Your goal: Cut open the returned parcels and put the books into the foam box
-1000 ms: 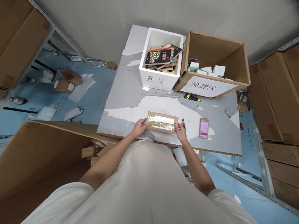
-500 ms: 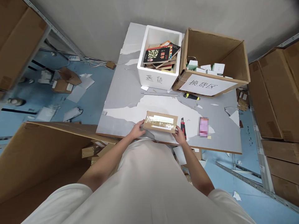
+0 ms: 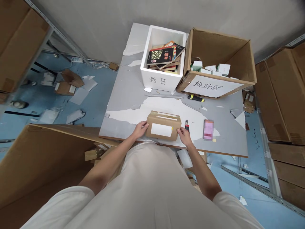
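A small brown cardboard box [image 3: 164, 124] with a white label on the side facing me is held between both hands over the near part of the table. My left hand [image 3: 141, 129] grips its left end, and my right hand [image 3: 184, 136] grips its right end. Just beyond my right hand lies a red and black box cutter [image 3: 187, 125], partly covered by the fingers. Farther right, a pixelated pink item [image 3: 208, 129] rests on the table.
On the grey table [image 3: 119, 101] stand a white foam box [image 3: 156, 81] of books and a large carton [image 3: 240, 84] holding small white boxes. A yellow and black cutter [image 3: 195, 98] lies before them. A big open carton [image 3: 59, 152] is at the left.
The small box has been tilted, so its labelled side now faces me and its taped face has turned away. Both hands have kept hold of its ends.
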A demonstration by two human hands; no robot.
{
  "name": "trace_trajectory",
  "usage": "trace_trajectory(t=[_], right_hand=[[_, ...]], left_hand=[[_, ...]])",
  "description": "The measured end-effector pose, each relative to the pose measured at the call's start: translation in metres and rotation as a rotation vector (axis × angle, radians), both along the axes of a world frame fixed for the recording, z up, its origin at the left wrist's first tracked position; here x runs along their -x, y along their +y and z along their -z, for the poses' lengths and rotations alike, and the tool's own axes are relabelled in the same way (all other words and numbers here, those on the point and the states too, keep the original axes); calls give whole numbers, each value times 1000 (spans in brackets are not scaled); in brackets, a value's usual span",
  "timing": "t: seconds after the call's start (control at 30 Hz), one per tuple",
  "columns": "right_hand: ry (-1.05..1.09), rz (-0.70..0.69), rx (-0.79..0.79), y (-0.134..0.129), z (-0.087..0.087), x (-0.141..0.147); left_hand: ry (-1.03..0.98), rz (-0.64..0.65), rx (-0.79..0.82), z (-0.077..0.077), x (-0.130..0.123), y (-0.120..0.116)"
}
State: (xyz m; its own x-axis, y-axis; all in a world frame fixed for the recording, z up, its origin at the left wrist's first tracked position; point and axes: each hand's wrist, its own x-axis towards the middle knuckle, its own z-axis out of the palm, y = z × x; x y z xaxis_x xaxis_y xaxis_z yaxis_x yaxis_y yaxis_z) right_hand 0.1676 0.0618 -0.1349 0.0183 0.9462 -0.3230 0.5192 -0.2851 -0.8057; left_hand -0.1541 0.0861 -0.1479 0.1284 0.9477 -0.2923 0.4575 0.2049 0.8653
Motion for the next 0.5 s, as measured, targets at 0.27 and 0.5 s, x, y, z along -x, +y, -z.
trace_trajectory(t=[0.27,0.5], right_hand=[[-157,0,78,10,10,13],[34,81,113,-5,29,1]], left_hand=[[125,-4,34,19,-9,8],[-102,-143,128,36,1,-9]])
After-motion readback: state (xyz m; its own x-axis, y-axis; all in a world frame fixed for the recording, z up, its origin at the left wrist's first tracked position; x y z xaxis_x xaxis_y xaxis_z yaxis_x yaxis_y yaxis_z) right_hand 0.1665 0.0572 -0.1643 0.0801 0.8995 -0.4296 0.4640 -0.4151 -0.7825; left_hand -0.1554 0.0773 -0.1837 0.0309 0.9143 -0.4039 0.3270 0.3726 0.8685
